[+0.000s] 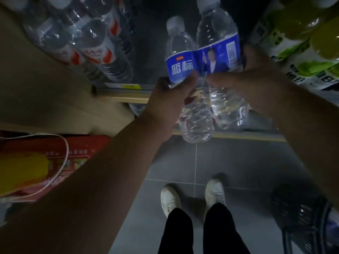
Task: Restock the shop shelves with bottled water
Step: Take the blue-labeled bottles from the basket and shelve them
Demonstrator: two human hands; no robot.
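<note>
The fingers (190,77) of the left hand (168,96) wrap around the lower edge of one water bottle's label, thumb on the front. The right hand (256,83) clasps a second bottle the same way, thumb across its waist. Both bottles are held side by side, touching at the labels, in front of the dark gap in the shelf (124,98).

Below lies a grey tiled floor (238,162). A red carton (77,153) with a white cord (66,153) looped over it stands at the left; its print is too blurred to read. A dark basket (302,217) sits at the lower right, its contents too dim to tell. The person's white shoes (170,200) stand between them.

On the shelf, clear red-labelled bottles (95,43) fill the left side, and green-labelled bottles (302,43) of yellowish drink fill the right.

The left bottle (181,68) and the right bottle (218,52) are clear, white-capped and full of water. Each wears a blue label: the left reads "蓝标", while the right shows a printed figure in a suit and a white panel of fine print too small to read. A yellow price tag (131,86) sits on the shelf rail, illegible.
</note>
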